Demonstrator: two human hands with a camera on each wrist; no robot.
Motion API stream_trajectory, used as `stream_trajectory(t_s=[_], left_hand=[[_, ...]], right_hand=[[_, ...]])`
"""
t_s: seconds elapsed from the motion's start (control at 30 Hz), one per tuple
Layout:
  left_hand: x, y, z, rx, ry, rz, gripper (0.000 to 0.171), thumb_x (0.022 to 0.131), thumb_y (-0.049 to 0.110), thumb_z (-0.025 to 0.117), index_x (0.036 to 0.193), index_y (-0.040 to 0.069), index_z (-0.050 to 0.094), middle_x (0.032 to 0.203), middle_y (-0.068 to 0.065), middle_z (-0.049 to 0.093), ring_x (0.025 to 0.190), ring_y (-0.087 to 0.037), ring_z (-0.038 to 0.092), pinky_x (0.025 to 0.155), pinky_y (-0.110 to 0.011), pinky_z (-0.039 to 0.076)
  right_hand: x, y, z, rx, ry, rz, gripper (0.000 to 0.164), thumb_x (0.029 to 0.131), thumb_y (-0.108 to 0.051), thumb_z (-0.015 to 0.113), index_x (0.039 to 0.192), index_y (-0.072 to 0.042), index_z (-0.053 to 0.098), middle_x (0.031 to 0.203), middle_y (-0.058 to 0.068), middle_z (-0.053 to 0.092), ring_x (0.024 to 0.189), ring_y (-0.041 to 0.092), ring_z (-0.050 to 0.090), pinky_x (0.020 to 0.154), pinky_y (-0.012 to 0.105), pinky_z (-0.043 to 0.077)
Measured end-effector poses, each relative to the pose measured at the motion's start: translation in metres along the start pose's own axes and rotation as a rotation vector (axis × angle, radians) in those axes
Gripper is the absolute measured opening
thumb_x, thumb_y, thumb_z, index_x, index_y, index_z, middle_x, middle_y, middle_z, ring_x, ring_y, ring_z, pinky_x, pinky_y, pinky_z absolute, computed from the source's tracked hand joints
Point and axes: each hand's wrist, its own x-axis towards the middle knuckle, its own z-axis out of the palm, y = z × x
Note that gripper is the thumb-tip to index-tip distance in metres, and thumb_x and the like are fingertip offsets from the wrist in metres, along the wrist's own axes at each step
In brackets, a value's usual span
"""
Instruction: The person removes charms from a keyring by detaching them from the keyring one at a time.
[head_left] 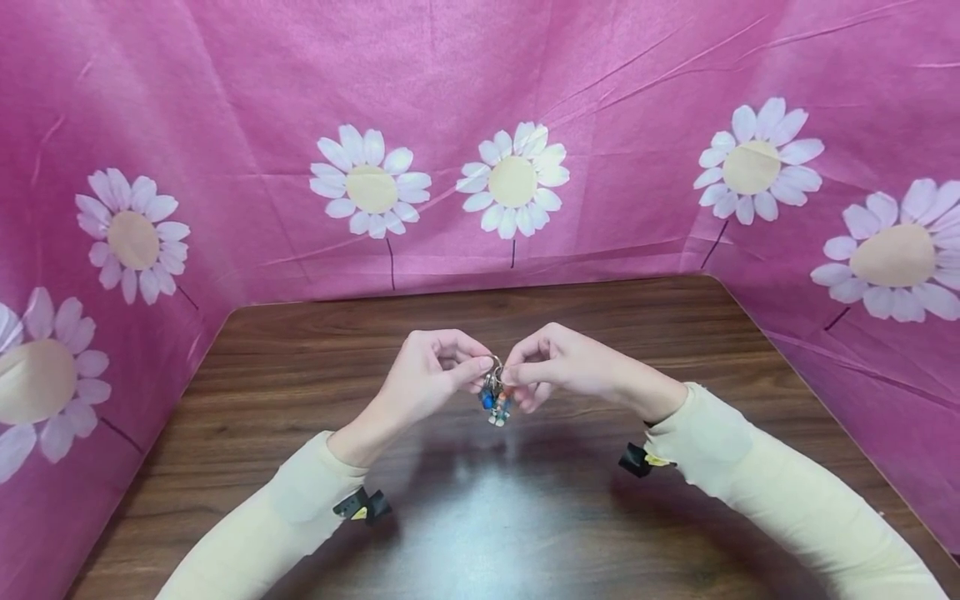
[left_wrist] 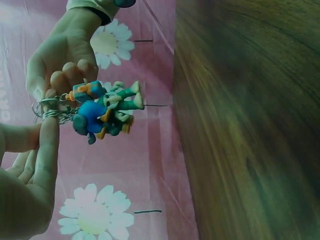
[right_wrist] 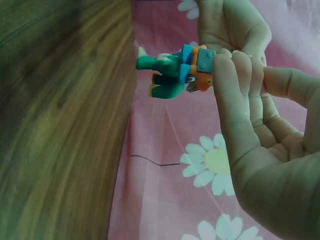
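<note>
A metal key ring is held up between both hands above the table, with several small keychain figures dangling from it on short chains. My left hand pinches the ring from the left side between thumb and fingertips. From the other side my right hand pinches at the ring too, its thumb and index finger meeting close to the left fingertips. One figure is mostly blue; in the right wrist view another figure shows green, blue and orange parts. Fingers partly cover the ring in the right wrist view.
A dark wood-grain table lies beneath the hands. Pink cloth printed with white daisies stands round its back and both sides. Each sleeve cuff has a small black device strapped near it.
</note>
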Motion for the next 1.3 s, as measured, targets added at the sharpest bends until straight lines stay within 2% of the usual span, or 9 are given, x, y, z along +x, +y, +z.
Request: stream_trajectory(t_s=[0.17, 0.3, 0.37, 0.43, 0.57, 0.73, 0.9, 0.97, 1.3], left_hand=[[-0.002, -0.001, 0.002, 0.097, 0.032, 0.016, 0.004, 0.09, 0.004, 0.076, 0.093, 0.001, 0.076, 0.075, -0.007, 0.074, 0.064, -0.019, 0.07, 0.062, -0.044, 0.062], [0.002, -0.003, -0.001, 0.044, 0.025, -0.049, 0.007, 0.091, 0.004, 0.074, 0.095, -0.002, 0.075, 0.077, -0.007, 0.074, 0.064, -0.017, 0.069, 0.063, -0.044, 0.063], [0.006, -0.002, -0.006, -0.013, 0.027, -0.087, 0.009, 0.091, 0.002, 0.073, 0.097, -0.005, 0.073, 0.08, -0.01, 0.074, 0.064, -0.015, 0.069, 0.065, -0.039, 0.063], [0.008, 0.0, -0.011, -0.052, 0.03, -0.107, 0.011, 0.091, 0.0, 0.072, 0.098, -0.008, 0.072, 0.082, -0.013, 0.074, 0.065, -0.015, 0.069, 0.066, -0.036, 0.064], [0.009, 0.003, -0.015, -0.042, 0.01, -0.109, 0.012, 0.091, 0.0, 0.073, 0.099, -0.009, 0.072, 0.084, -0.015, 0.074, 0.067, -0.015, 0.07, 0.068, -0.039, 0.064], [0.009, 0.001, -0.018, -0.058, -0.001, -0.106, 0.012, 0.092, 0.0, 0.073, 0.1, -0.008, 0.073, 0.085, -0.014, 0.075, 0.069, -0.016, 0.07, 0.07, -0.04, 0.064], [0.007, 0.002, -0.024, -0.068, -0.035, -0.101, 0.014, 0.092, 0.005, 0.074, 0.102, -0.005, 0.073, 0.089, -0.013, 0.075, 0.078, -0.018, 0.072, 0.078, -0.046, 0.063], [0.006, 0.003, -0.027, -0.079, -0.054, -0.1, 0.015, 0.093, 0.006, 0.073, 0.104, -0.004, 0.072, 0.092, -0.013, 0.075, 0.081, -0.02, 0.073, 0.082, -0.049, 0.061], [-0.002, 0.001, -0.039, -0.059, -0.099, -0.103, 0.016, 0.093, 0.008, 0.074, 0.104, -0.003, 0.071, 0.094, -0.015, 0.075, 0.083, -0.026, 0.073, 0.082, -0.044, 0.062]], right_hand=[[-0.001, -0.002, 0.001, -0.04, 0.005, 0.029, 0.017, 0.096, -0.009, 0.062, 0.095, 0.007, 0.07, 0.08, 0.017, 0.068, 0.071, 0.018, 0.065, 0.075, 0.05, 0.063], [-0.003, -0.002, 0.008, -0.404, 0.058, -0.11, 0.012, 0.093, -0.008, 0.064, 0.085, -0.008, 0.074, 0.072, 0.001, 0.069, 0.063, 0.011, 0.062, 0.061, 0.032, 0.061], [-0.005, -0.002, 0.012, -0.589, 0.086, -0.192, 0.015, 0.091, -0.008, 0.065, 0.082, -0.015, 0.075, 0.068, -0.01, 0.068, 0.058, 0.005, 0.058, 0.052, 0.025, 0.053], [-0.007, -0.004, 0.014, -0.692, 0.114, -0.244, 0.016, 0.09, -0.011, 0.066, 0.081, -0.02, 0.075, 0.066, -0.016, 0.065, 0.054, 0.001, 0.053, 0.046, 0.022, 0.045], [-0.011, -0.01, 0.009, -0.64, 0.148, -0.236, 0.013, 0.091, -0.011, 0.068, 0.084, -0.019, 0.076, 0.062, -0.009, 0.064, 0.054, 0.004, 0.054, 0.047, 0.021, 0.045], [-0.012, -0.012, -0.001, -0.496, 0.135, -0.203, 0.008, 0.096, -0.014, 0.07, 0.092, -0.013, 0.077, 0.07, -0.003, 0.069, 0.063, 0.019, 0.064, 0.05, 0.023, 0.049], [-0.016, -0.009, -0.013, -0.307, 0.187, -0.211, 0.009, 0.098, -0.01, 0.068, 0.098, -0.006, 0.075, 0.088, 0.009, 0.074, 0.08, 0.027, 0.073, 0.072, 0.036, 0.063], [-0.02, -0.007, -0.019, -0.235, 0.215, -0.223, 0.01, 0.099, -0.009, 0.066, 0.099, -0.003, 0.075, 0.094, 0.013, 0.074, 0.088, 0.03, 0.074, 0.083, 0.042, 0.062], [-0.042, 0.017, -0.056, 0.022, 0.264, -0.188, 0.017, 0.103, -0.012, 0.061, 0.104, 0.004, 0.066, 0.107, 0.025, 0.072, 0.098, 0.037, 0.072, 0.094, 0.046, 0.056]])
